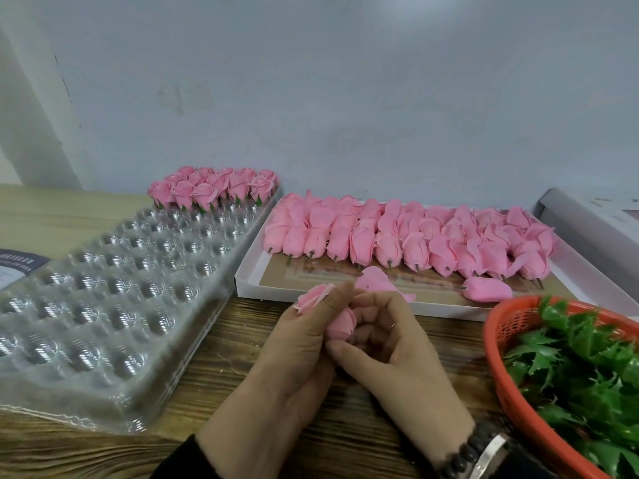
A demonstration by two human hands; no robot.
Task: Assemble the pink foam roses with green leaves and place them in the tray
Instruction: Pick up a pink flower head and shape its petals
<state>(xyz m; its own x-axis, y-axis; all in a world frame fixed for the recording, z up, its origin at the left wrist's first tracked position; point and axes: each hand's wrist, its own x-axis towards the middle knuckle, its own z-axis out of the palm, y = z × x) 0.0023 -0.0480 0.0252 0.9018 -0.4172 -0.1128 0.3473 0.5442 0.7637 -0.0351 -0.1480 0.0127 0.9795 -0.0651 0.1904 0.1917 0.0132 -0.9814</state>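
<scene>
Basket (498,344) w/ leaves (584,368) cut off right – tray (114,406) blurred.

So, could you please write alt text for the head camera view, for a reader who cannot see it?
Two hands, left and right, hold a pink foam rose over a wooden table. A clear tray with a few finished roses lies left, a box of rose heads behind, a basket of green leaves right.

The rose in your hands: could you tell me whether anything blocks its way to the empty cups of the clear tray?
Nothing visible does. Both hands, left and right, hold the pink foam rose over bare wooden table, right beside the clear plastic tray, whose near cups stand open.
</scene>
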